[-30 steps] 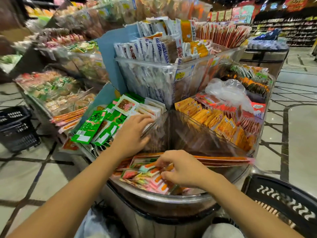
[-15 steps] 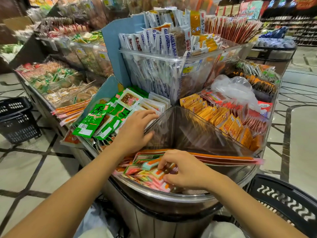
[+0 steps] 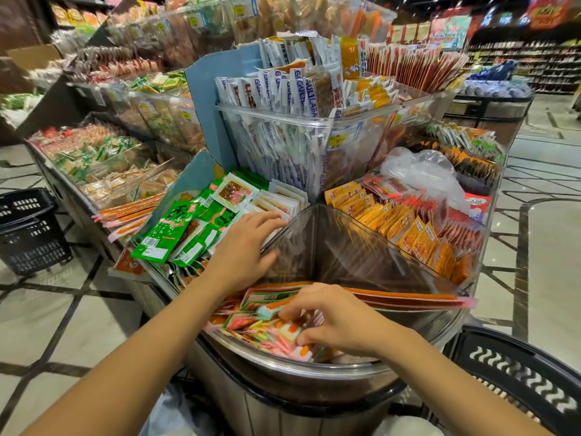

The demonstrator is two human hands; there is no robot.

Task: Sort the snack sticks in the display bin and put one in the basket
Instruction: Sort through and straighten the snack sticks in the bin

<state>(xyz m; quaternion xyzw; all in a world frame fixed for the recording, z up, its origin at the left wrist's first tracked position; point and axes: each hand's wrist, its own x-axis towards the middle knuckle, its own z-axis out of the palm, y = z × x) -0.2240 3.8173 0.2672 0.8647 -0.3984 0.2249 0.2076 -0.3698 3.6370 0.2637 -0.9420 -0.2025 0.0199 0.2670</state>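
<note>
Fingers of my right hand (image 3: 333,319) curl into the pink-and-orange wrapped snack sticks (image 3: 267,322) in the round steel display bin (image 3: 283,366), probably pinching one. Left hand (image 3: 245,250), fingers spread, steadies the clear divider at 11 o'clock. Black plastic basket (image 3: 518,382) waits at 4 o'clock.

A supermarket: clear bins (image 3: 309,121) heaped with packaged snacks carry yellow price tags (image 3: 340,140), stocked shelves (image 3: 547,69) line the far aisle, and a black shopping basket (image 3: 30,231) sits on the tiled floor.

Bright store light, wide-angle edge distortion
</note>
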